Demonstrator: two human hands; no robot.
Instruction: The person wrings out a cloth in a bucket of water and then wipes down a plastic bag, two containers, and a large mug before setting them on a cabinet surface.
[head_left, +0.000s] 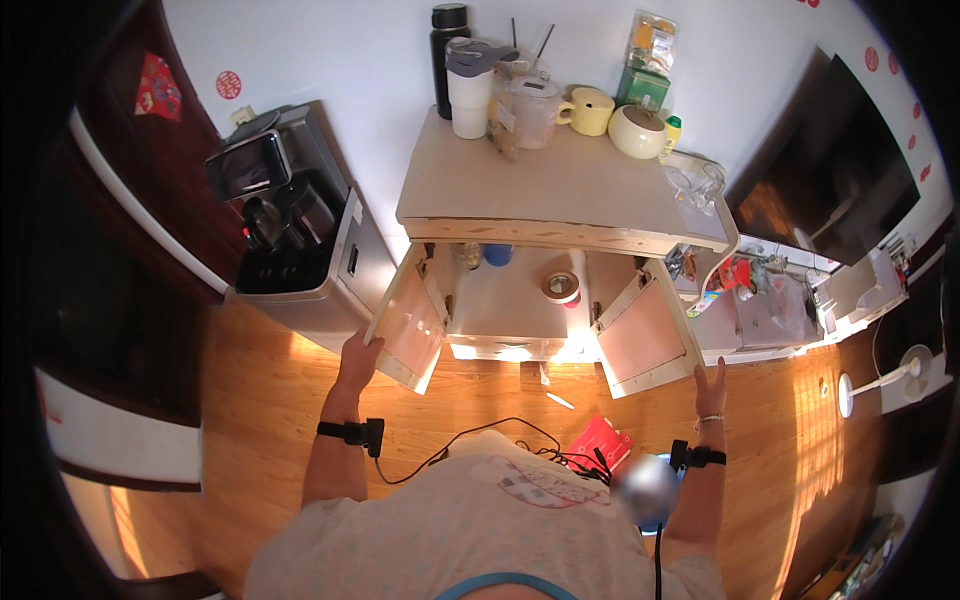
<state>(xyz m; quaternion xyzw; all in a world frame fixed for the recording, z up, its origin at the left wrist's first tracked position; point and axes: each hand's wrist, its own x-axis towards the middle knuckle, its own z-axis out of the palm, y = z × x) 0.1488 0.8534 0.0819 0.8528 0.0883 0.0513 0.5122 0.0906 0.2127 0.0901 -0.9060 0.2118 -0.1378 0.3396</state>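
Note:
Before me stands a cabinet (517, 201) with its two doors swung outward. My left hand (361, 361) grips the outer edge of the left cabinet door (409, 330), thumb towards its inner face. At the outer lower corner of the right cabinet door (646, 334) is my right hand (709, 391), fingers spread; whether it touches the door is hard to tell. Inside, a roll of tape (560, 286) lies on the cabinet's shelf (510, 311). A blue object (498, 254) and a small jar (470, 256) sit farther back, partly hidden by the cabinet top.
On top stand a white tumbler (470, 97), a black bottle (448, 67), a yellow mug (589, 112) and a cream pot (637, 133). A grey water dispenser (315, 240) flanks the left door. Cables (559, 452) and a red box (600, 442) lie on the wooden floor (465, 405).

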